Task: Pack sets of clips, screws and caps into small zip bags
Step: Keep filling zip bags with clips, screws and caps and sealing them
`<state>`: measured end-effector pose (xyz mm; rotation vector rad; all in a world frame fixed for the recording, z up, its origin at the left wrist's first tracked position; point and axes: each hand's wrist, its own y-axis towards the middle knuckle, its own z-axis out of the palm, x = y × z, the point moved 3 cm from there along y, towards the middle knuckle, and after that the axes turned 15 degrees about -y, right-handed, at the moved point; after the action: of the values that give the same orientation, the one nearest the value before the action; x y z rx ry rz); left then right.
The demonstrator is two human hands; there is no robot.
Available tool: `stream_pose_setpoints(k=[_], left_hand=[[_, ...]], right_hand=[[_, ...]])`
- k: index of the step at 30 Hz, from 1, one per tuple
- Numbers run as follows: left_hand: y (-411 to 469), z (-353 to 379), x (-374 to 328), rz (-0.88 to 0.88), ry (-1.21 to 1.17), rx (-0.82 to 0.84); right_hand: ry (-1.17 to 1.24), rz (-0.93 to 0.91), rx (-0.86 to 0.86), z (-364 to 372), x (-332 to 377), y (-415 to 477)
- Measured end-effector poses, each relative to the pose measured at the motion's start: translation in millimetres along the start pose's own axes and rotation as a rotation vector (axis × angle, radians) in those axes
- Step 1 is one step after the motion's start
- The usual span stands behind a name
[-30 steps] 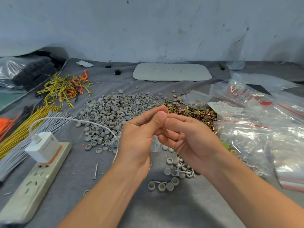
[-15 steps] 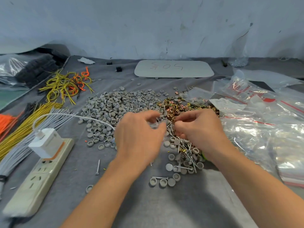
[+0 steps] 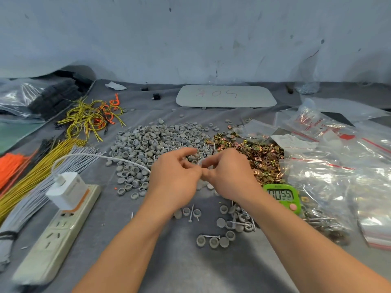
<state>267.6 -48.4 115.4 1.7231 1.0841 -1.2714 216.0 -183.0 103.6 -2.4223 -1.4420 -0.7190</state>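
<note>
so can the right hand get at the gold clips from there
Probably yes: the gold clips lie just right of the right hand, nothing between, though its fingers pinch a small pale thing.

One head-mounted wide-angle view faces forward and down, close over the surface [image 3: 201, 269]; the wall [image 3: 190, 39] stands beyond the left grip [image 3: 175, 178] and right grip [image 3: 229, 176].

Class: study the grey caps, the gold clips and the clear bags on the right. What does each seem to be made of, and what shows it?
Grey caps: probably moulded plastic or rubber; matt, uniform grey.
Gold clips: likely plated sheet metal; shiny, yellowish, sharp glints.
Clear bags: thin plastic film; see-through, crinkled, glossy, with red strips.
</note>
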Motion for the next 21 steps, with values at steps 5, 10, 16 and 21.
stream_pose_setpoints(k=[5, 10, 16, 21], left_hand=[[11.1, -12.5, 2.5, -0.043, -0.252, -0.029], [12.4, -18.1, 5.7, -0.018, -0.310, -0.033], [10.3, -15.0, 3.6, 0.024, -0.279, -0.023], [5.5, -7.3, 2.1, 0.043, -0.226, 0.030]], right_hand=[[0.095, -0.101, -0.038, -25.0, -3.3, -2.0], [-0.335, -0.142, 0.139, -55.2, -34.2, -12.0], [-0.599, -0.177, 0.274, -34.8, -37.3, -29.0], [-0.714, -0.164, 0.200, -26.7, -31.4, -34.7]])
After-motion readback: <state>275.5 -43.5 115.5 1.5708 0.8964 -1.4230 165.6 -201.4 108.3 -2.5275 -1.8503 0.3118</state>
